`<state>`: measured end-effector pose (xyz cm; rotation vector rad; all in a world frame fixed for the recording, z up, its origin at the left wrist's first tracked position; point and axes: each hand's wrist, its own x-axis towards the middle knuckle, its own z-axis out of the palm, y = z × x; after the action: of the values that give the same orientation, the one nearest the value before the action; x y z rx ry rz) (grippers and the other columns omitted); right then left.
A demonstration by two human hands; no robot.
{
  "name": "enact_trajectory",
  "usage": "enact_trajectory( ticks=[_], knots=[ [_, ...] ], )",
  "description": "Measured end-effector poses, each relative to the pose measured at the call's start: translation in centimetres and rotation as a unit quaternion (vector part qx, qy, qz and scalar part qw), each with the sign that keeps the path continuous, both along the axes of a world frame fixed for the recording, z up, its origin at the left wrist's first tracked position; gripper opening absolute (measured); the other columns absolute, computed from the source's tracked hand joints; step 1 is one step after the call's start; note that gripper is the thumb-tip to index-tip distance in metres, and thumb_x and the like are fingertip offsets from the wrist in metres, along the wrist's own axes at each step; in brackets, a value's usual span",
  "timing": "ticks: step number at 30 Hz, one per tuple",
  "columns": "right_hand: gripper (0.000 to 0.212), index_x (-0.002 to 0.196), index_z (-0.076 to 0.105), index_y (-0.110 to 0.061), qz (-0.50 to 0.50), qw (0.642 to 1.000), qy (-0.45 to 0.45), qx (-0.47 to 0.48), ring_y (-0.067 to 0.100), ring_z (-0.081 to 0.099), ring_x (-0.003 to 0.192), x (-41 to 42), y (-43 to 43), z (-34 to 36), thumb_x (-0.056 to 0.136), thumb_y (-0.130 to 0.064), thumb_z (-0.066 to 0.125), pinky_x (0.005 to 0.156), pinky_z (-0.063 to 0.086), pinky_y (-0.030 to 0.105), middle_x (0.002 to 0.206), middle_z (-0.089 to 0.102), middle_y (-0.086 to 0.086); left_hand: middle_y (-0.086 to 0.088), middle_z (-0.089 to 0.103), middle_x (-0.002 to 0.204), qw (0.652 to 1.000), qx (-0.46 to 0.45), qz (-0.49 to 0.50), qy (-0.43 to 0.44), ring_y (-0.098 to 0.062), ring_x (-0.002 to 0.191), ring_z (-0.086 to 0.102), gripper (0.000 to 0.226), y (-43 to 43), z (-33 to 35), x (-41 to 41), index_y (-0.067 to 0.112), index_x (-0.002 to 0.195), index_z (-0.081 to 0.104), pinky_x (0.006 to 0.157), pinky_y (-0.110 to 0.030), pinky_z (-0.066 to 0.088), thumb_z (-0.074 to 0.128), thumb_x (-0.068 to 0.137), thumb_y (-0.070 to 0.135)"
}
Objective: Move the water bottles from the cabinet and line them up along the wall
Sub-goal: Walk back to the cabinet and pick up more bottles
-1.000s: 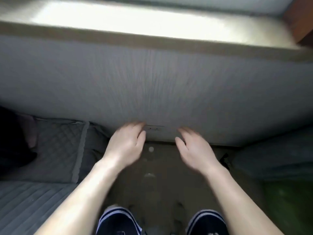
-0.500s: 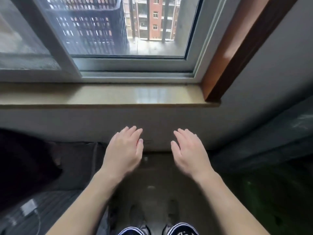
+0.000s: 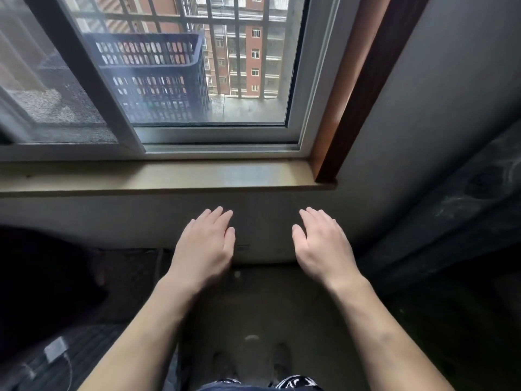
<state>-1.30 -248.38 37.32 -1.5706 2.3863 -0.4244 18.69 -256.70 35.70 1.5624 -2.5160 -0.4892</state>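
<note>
No water bottle and no cabinet is in view. My left hand [image 3: 207,246] and my right hand [image 3: 321,244] are held out side by side, palms down, fingers loosely spread, each holding nothing. They hover in front of the grey wall [image 3: 141,221] below a window sill [image 3: 169,177], above a strip of bare floor [image 3: 262,306].
A sliding window [image 3: 214,80] with bars and a blue crate [image 3: 158,77] outside fills the top. A brown wooden frame [image 3: 363,88] stands at the right. Dark bedding [image 3: 42,277] with a white charger [image 3: 55,348] lies left; a dark mattress-like mass [image 3: 451,221] leans at right.
The view has tilted upward from the wall and my shoes to the window. My hands have stayed out in front, spreading slightly apart.
</note>
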Motion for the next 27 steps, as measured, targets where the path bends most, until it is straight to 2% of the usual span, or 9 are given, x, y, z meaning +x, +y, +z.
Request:
enact_trajectory(
  ticks=[7, 11, 15, 21, 27],
  knots=[
    [0.037, 0.124, 0.054, -0.007, -0.029, 1.000, 0.005, 0.005, 0.025, 0.041, 0.125, -0.1, 2.2, 0.3, 0.097, -0.030, 0.041, 0.108, 0.027, 0.035, 0.131, 0.054, 0.007, 0.005, 0.029, 0.157, 0.999, 0.030, -0.017, 0.013, -0.016, 0.146, 0.020, 0.049, 0.9, -0.1, -0.9, 0.024, 0.148, 0.034, 0.118, -0.038, 0.018, 0.033, 0.100, 0.035],
    [0.041, 0.131, 0.051, -0.009, -0.060, 0.998, 0.017, 0.008, 0.024, 0.039, 0.129, 0.8, 4.1, 0.8, 0.098, -0.031, 0.040, 0.113, 0.026, 0.037, 0.136, 0.052, 0.005, 0.005, 0.030, 0.156, 0.998, 0.025, -0.063, 0.019, -0.015, 0.146, 0.022, 0.049, 1.0, 0.1, -1.2, 0.023, 0.147, 0.035, 0.118, -0.037, 0.018, 0.034, 0.100, 0.035],
    [0.040, 0.128, 0.053, -0.008, -0.114, 0.993, 0.033, 0.013, 0.026, 0.043, 0.127, 2.1, 6.2, 0.8, 0.097, -0.031, 0.041, 0.111, 0.030, 0.039, 0.132, 0.054, 0.006, 0.005, 0.032, 0.156, 0.992, 0.024, -0.124, 0.027, -0.015, 0.145, 0.024, 0.048, 1.0, 0.3, -1.1, 0.023, 0.146, 0.038, 0.118, -0.036, 0.020, 0.037, 0.100, 0.035],
    [0.038, 0.126, 0.055, -0.010, -0.195, 0.980, 0.039, 0.015, 0.025, 0.042, 0.128, 3.9, 9.8, 0.8, 0.097, -0.030, 0.041, 0.114, 0.027, 0.039, 0.133, 0.055, 0.006, 0.004, 0.035, 0.154, 0.977, 0.004, -0.213, 0.022, -0.015, 0.144, 0.026, 0.046, 2.0, 1.0, -1.4, 0.023, 0.144, 0.041, 0.118, -0.034, 0.021, 0.038, 0.100, 0.036],
    [0.042, 0.134, 0.051, -0.010, -0.243, 0.969, 0.034, 0.005, 0.026, 0.040, 0.133, 4.3, 13.8, 0.8, 0.098, -0.030, 0.040, 0.115, 0.026, 0.039, 0.140, 0.051, 0.006, 0.002, 0.041, 0.150, 0.961, -0.026, -0.272, 0.028, -0.017, 0.140, 0.032, 0.045, 5.0, 1.4, -2.3, 0.020, 0.141, 0.046, 0.115, -0.032, 0.025, 0.040, 0.099, 0.034]
  ],
)
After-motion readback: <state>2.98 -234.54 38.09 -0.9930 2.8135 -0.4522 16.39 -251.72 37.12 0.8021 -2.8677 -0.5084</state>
